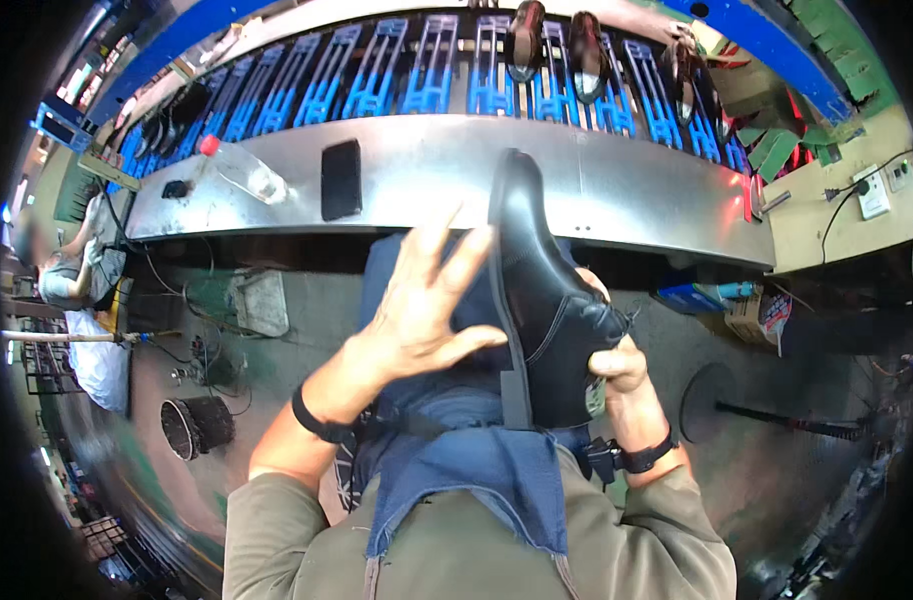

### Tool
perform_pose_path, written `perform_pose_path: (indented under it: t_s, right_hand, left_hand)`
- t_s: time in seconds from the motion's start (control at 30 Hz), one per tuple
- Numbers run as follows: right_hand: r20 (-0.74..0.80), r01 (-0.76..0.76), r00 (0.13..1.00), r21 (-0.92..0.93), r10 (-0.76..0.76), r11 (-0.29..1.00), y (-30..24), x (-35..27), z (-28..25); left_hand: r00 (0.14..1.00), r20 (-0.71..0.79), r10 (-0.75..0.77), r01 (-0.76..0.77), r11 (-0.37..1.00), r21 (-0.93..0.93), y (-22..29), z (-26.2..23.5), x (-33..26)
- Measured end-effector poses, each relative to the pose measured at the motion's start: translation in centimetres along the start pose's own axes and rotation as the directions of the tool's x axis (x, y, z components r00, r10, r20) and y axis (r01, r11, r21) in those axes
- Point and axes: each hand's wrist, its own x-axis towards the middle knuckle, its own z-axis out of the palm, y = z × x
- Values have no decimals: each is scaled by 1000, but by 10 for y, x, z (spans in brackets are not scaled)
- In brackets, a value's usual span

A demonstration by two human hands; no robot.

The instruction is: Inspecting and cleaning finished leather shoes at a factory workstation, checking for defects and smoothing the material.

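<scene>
Black leather ankle boot w/ elastic side panel [542, 300]: held up over the person's lap, toe pointing away toward the grey metal desk [617, 185], sole edge facing left. Right hand [622, 365] grips it at the heel/ankle opening, fingers [609, 362] curled shut around the top of the shaft. Left hand [427, 315] is wide open, fingers [467, 262] spread, palm at the sole side; touching or just off it, can't tell.

Handling, my read: moderately heavy for its size, stiff sole and heel, softer upper that gives under pressure. Smooth leather looks slick and marks easily, so best hold is heel counter plus sole edge, not the toe cap.

On the desk: flat black rectangular slab [341, 180] lying flat, clear plastic bottle w/ red cap [239, 170] on its side, looks near empty, contents unclear. Behind the desk, conveyor of blue metal racks [397, 80]; most racks bare, two dark shoes [555, 42] sit on racks centre-right, more dark shoes far left and far right.

Floor, left: dark round wire basket [197, 425], contents not visible. Right under the desk: small cardboard box [757, 318], contents unclear.
</scene>
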Motion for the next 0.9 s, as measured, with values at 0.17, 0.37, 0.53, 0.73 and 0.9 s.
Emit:
perform_pose_path:
  t_s: [0.17,0.37,0.53,0.73,0.9]
  right_hand:
    - [45,12,999,24,-13,1000,23,0,21]
    - [55,-6,998,80,2,997,34,-10,42]
    - [4,-10,1000,-29,10,1000,26,-8,48]
    - [35,209,977,-324,-210,923,3,18,29]
    - [-47,146,963,-735,-265,662,41,48,68]
  left_hand:
    - [895,-57,-442,225,559,-798,43,38,-9]
    - [887,-93,-451,325,757,-567,61,34,-20]
    - [844,-147,-516,234,600,-765,62,38,-10]
    - [688,386,-614,278,-268,-922,1,23,-37]
    - [615,267,-742,345,-51,-937,7,33,-49]
